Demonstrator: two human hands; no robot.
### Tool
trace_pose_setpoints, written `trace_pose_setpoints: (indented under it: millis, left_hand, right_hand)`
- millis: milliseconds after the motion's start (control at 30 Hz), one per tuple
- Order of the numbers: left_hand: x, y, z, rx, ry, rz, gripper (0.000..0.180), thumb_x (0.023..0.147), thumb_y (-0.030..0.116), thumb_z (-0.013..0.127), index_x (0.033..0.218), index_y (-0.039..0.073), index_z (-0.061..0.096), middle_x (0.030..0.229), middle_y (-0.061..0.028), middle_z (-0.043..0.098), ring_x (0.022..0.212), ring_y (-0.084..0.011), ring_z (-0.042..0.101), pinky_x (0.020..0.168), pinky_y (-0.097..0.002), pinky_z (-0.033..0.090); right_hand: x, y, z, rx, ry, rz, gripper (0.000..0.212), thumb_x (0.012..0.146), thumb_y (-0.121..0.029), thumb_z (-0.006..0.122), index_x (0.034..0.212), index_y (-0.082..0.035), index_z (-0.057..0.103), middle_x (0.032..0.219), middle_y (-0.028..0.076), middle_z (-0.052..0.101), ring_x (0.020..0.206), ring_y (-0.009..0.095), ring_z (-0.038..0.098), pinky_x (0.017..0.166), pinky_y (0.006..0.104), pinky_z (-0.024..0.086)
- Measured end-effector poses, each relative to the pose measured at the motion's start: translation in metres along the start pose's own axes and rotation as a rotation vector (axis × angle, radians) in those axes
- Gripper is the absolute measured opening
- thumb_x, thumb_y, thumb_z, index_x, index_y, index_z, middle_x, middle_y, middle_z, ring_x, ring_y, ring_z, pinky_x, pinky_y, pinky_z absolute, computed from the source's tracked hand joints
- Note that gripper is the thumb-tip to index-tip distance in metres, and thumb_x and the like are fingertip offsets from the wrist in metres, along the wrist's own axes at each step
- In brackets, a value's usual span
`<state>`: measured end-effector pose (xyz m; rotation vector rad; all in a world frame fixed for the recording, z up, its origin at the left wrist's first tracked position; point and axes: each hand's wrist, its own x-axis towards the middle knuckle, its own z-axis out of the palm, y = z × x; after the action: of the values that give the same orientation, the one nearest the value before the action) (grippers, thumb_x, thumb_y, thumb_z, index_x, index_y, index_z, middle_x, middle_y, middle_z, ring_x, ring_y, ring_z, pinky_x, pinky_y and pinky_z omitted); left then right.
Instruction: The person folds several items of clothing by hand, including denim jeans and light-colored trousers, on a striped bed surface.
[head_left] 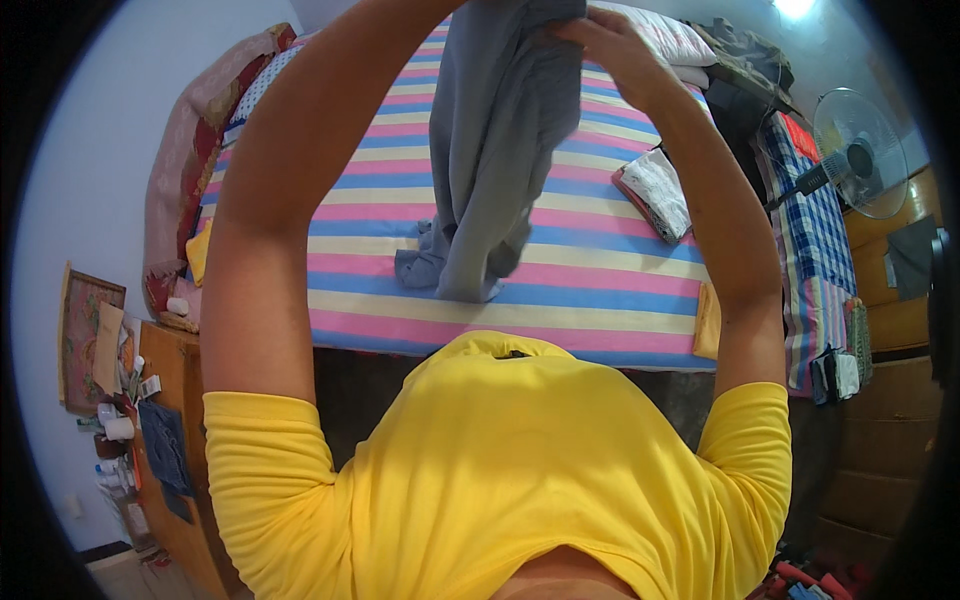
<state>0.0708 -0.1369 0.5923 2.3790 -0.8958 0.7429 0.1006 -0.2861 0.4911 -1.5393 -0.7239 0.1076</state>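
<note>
A long grey garment [490,150] hangs from the top of the view over the bed, in loose vertical folds. Its lower end reaches down to the striped sheet, and a bunched part lies to the left. Whether it is trousers or a shirt I cannot tell. My right hand [605,45] is closed on its upper right edge, fingers pinching the cloth. My left forearm runs up to the top edge beside the garment; the left hand itself is cut off by the frame.
A bed with a striped pink, blue and cream sheet [370,265] lies before me. Folded white cloth [658,195] and a yellow cloth [707,320] rest on its right side. A standing fan [858,155] is at right, a wooden cabinet [185,440] at left.
</note>
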Motion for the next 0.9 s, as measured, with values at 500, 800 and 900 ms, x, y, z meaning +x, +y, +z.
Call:
trace_pose_setpoints:
  millis: [500,800,900]
  left_hand:
    - [-0.019,-0.071,-0.012,-1.117,0.041,-0.444,0.015,0.083,0.019,0.057,0.084,0.004,0.055,0.068,-0.0017,0.055,0.060,-0.0110,0.053,0.052,-0.0265,0.045]
    - [-0.045,-0.074,-0.064,-0.380,-0.136,-0.241,0.019,0.080,0.013,0.055,0.098,0.006,0.056,0.079,-0.0026,0.056,0.073,-0.0075,0.051,0.060,-0.0241,0.043]
    - [-0.056,-0.099,-0.075,-0.058,-0.386,0.195,0.022,0.078,0.011,0.059,0.099,0.018,0.058,0.097,-0.0020,0.058,0.090,-0.0191,0.055,0.082,-0.0335,0.046]
  right_hand:
    - [-0.048,0.038,0.024,-0.675,-0.072,-0.371,0.078,0.070,-0.015,0.072,0.133,-0.016,0.026,0.107,0.021,0.054,0.093,0.026,0.058,0.072,0.0335,0.050]
    - [-0.043,0.009,-0.065,-0.423,0.003,0.091,0.024,0.069,-0.001,0.055,0.093,-0.004,0.055,0.081,-0.004,0.055,0.073,0.004,0.050,0.063,0.0209,0.042]
    - [-0.009,-0.034,-0.126,-0.744,-0.030,-0.153,0.031,0.069,0.000,0.052,0.099,-0.007,0.055,0.078,-0.004,0.053,0.070,0.004,0.049,0.061,0.0204,0.040]
